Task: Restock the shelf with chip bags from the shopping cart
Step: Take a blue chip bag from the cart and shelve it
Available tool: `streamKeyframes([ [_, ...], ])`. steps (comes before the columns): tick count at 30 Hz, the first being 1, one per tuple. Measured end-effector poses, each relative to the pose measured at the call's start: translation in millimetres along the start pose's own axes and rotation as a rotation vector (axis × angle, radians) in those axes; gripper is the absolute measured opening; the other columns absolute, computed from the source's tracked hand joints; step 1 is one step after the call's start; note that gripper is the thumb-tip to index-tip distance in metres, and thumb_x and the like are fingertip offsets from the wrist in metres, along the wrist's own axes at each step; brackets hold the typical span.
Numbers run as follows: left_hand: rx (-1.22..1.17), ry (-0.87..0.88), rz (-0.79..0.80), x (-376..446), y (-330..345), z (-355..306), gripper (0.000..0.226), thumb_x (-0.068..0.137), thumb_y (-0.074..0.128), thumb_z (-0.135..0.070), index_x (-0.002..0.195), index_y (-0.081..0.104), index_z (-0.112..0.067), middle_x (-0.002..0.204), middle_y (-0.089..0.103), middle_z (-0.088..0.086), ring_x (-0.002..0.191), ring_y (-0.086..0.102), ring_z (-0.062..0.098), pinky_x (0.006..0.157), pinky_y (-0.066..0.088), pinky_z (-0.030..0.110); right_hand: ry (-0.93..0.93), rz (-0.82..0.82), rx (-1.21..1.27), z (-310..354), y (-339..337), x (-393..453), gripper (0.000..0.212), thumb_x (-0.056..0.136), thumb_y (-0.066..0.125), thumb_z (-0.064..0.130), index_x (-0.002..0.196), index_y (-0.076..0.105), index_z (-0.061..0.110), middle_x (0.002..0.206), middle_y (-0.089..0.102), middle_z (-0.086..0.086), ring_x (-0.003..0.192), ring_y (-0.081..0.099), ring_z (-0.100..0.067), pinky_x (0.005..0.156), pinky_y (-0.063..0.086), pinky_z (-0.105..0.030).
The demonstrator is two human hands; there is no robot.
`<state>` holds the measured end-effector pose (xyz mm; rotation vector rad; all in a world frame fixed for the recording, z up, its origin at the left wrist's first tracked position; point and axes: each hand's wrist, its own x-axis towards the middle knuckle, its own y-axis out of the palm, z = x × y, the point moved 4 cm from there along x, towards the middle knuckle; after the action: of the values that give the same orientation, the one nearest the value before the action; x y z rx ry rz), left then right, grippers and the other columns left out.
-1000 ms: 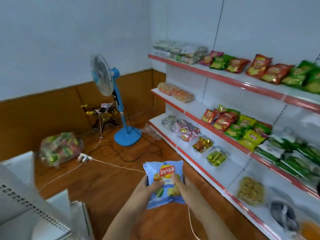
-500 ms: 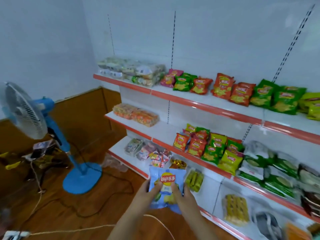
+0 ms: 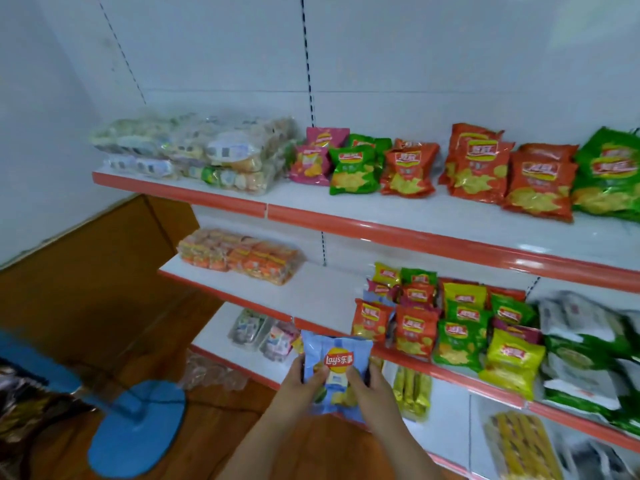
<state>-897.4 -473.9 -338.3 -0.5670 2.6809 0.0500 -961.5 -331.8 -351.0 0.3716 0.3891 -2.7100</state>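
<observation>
While facing the stocked shelving, a person is holding a light-blue Lay's chip bag (image 3: 337,370) upright in front of the middle shelf (image 3: 311,292), with the left hand (image 3: 299,382) gripping its left edge and the right hand (image 3: 369,382) gripping its right edge, the fingers of each hand curled round the sides and the thumbs pressing on the printed front. The bag is hanging in the air, low and just before the shelf's orange front lip, not yet resting on any board. Beside it to the right, small red chip bags (image 3: 398,323), green chip bags (image 3: 460,337) and yellow chip bags (image 3: 510,362) are standing in rows on the middle shelf, while larger red and green bags (image 3: 485,168) are lining the top shelf (image 3: 381,226). A bare white stretch of the middle shelf is showing between the orange-wrapped snack packs (image 3: 239,256) and the chip rows, and that looks the likeliest spot. Doing this step well probably means lifting the bag clear of the lip, setting it upright with the logo facing out, and easing it against the neighbouring row without toppling it, keeping the grip light so the chips inside are not crushed. A blue fan base (image 3: 136,427) is sitting on the wooden floor to the left; the shopping cart is not in view.
</observation>
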Motion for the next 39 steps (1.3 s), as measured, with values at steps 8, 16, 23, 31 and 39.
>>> streamKeyframes([
  [8, 0.356, 0.046, 0.045, 160, -24, -16, 0.022, 0.099, 0.056, -0.021, 0.121, 0.055, -0.016, 0.097, 0.07, 0.0, 0.089, 0.065, 0.013, 0.068, 0.05, 0.012, 0.139, -0.086, 0.005, -1, 39, 154, 0.038, 0.092, 0.063, 0.018, 0.127, 0.049, 0.012, 0.117, 0.062, -0.008, 0.108, 0.062, -0.027, 0.076, 0.051, -0.022],
  [16, 0.583, -0.006, 0.084, 315, -26, 20, 0.024, 0.097, 0.059, -0.017, 0.094, 0.037, -0.007, 0.068, 0.038, -0.002, 0.06, 0.042, 0.015, 0.05, 0.039, 0.014, 0.173, -0.149, -0.023, -29, 61, 263, 0.049, 0.095, 0.06, 0.027, 0.139, 0.043, 0.013, 0.124, 0.054, 0.003, 0.116, 0.051, -0.013, 0.099, 0.043, -0.03],
  [23, 0.447, 0.047, 0.077, 420, -13, 9, 0.011, 0.096, 0.061, -0.009, 0.093, 0.05, -0.01, 0.08, 0.056, 0.012, 0.068, 0.06, 0.013, 0.055, 0.047, 0.014, 0.101, -0.281, -0.161, -35, 65, 380, 0.034, 0.095, 0.059, 0.022, 0.124, 0.053, 0.004, 0.107, 0.058, -0.003, 0.094, 0.055, -0.018, 0.075, 0.041, -0.027],
  [31, 0.494, 0.093, 0.063, 506, 17, 14, 0.04, 0.096, 0.061, -0.024, 0.129, 0.05, -0.003, 0.113, 0.062, 0.012, 0.091, 0.061, 0.023, 0.067, 0.051, 0.025, 0.17, -0.338, -0.309, -31, 37, 456, 0.04, 0.094, 0.057, 0.02, 0.13, 0.051, 0.004, 0.126, 0.061, -0.016, 0.115, 0.059, -0.034, 0.086, 0.047, -0.036],
  [39, 0.686, 0.045, 0.117, 510, 37, 21, 0.082, 0.096, 0.059, -0.034, 0.154, 0.013, 0.0, 0.154, 0.034, 0.022, 0.138, 0.041, 0.035, 0.108, 0.039, 0.039, 0.127, -0.364, -0.471, -42, 31, 440, 0.039, 0.088, 0.06, 0.007, 0.126, 0.05, 0.008, 0.108, 0.059, -0.004, 0.103, 0.061, -0.02, 0.069, 0.042, -0.019],
])
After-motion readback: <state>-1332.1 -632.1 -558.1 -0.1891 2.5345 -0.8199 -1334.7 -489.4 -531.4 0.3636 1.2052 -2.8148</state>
